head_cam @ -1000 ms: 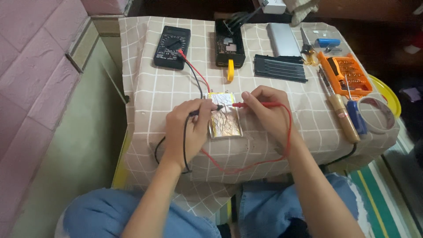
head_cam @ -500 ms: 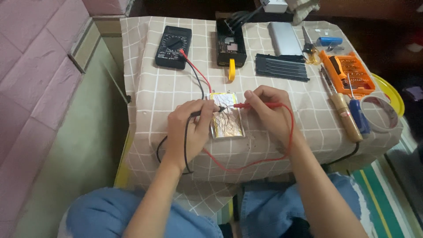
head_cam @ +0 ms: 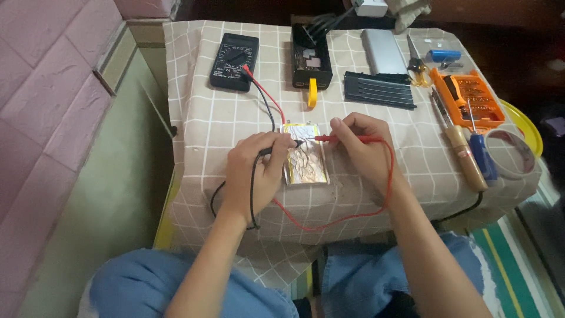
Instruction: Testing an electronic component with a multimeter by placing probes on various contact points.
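Risk: the two probe tips sit close together at the top edge of the silver pouch cell lying mid-table on the checked cloth; a slip could bridge its terminals, though the contact points appear too small to confirm. Left hand closed around the black probe; right hand pinching the red probe, leads running to the black multimeter.

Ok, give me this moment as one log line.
left hand: black probe on foil pack | right hand: red probe on pack | meter: wired, untouched
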